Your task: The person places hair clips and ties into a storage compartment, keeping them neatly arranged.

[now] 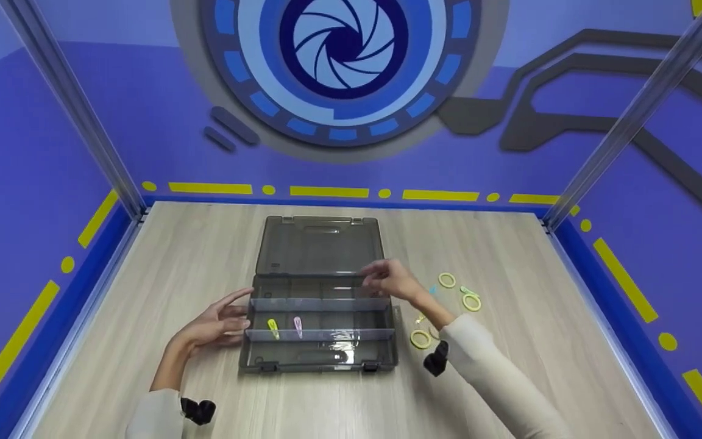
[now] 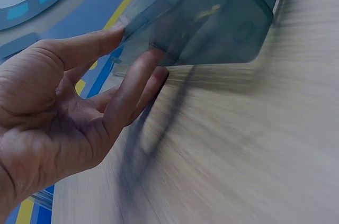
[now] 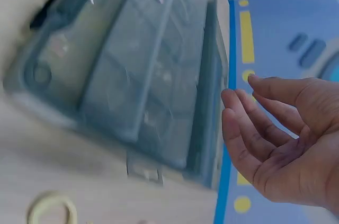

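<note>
A dark see-through plastic case [image 1: 320, 364] lies with its lid [image 1: 320, 247] folded back. Two dividers split it into three long compartments. In the middle one are a yellow hair clip [image 1: 273, 328] and a pink hair clip [image 1: 298, 327]. My left hand [image 1: 214, 326] is at the case's left side, thumb and fingertips against the wall, as the left wrist view [image 2: 79, 97] confirms. Above the back right corner hovers my right hand [image 1: 392, 280], its fingers loosely bent with nothing between them in the right wrist view.
Right of the case lie pale yellow rings, one ring [image 1: 446, 280] farthest back and another ring [image 1: 420, 339] nearest the front. A green hair clip [image 1: 468, 291] and a small blue piece [image 1: 432, 289] are among them. Blue printed walls [image 1: 217, 167] enclose the wooden table [image 1: 192, 244].
</note>
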`<control>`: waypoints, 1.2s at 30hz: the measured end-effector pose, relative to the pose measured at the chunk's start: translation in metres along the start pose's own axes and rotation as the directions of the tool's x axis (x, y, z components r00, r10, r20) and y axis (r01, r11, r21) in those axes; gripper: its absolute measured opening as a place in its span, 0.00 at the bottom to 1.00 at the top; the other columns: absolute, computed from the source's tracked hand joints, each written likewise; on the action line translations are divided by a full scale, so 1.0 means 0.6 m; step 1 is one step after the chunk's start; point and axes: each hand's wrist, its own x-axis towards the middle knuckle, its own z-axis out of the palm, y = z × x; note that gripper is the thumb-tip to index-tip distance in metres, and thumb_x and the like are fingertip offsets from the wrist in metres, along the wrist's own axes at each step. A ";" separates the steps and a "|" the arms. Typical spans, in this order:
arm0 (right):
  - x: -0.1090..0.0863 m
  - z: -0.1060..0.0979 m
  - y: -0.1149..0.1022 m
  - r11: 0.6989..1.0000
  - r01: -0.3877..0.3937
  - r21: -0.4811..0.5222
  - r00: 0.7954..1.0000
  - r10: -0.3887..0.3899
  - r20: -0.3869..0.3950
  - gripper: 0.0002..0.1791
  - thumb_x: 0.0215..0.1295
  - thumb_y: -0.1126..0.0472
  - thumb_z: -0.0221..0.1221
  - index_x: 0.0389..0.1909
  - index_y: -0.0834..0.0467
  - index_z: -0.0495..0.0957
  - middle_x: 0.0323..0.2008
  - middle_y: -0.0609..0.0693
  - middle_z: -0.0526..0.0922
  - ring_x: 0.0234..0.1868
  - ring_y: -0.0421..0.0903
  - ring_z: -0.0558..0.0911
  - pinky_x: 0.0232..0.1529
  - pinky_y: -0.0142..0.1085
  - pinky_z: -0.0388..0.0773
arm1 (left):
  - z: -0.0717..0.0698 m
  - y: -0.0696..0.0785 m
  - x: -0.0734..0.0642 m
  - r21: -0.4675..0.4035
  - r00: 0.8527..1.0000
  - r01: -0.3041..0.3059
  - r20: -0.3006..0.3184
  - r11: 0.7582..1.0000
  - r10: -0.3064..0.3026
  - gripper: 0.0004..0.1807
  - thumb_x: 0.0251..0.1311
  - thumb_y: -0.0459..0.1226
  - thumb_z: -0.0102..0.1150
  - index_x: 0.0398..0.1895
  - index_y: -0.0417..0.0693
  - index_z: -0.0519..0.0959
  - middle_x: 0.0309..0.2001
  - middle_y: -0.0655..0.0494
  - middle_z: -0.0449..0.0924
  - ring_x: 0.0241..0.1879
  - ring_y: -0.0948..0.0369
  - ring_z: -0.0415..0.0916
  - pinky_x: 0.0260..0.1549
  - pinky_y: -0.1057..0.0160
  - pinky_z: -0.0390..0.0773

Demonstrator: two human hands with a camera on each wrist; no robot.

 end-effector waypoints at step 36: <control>-0.085 -0.131 0.177 0.967 -0.106 -0.231 0.961 0.039 -0.274 0.12 0.66 0.71 0.63 0.47 0.74 0.84 0.44 0.68 0.88 0.43 0.62 0.88 0.37 0.25 0.78 | 0.000 0.000 -0.001 0.013 1.000 -0.009 0.009 1.000 0.008 0.44 0.71 0.36 0.61 0.84 0.54 0.48 0.76 0.25 0.50 0.67 0.40 0.70 0.54 0.50 0.82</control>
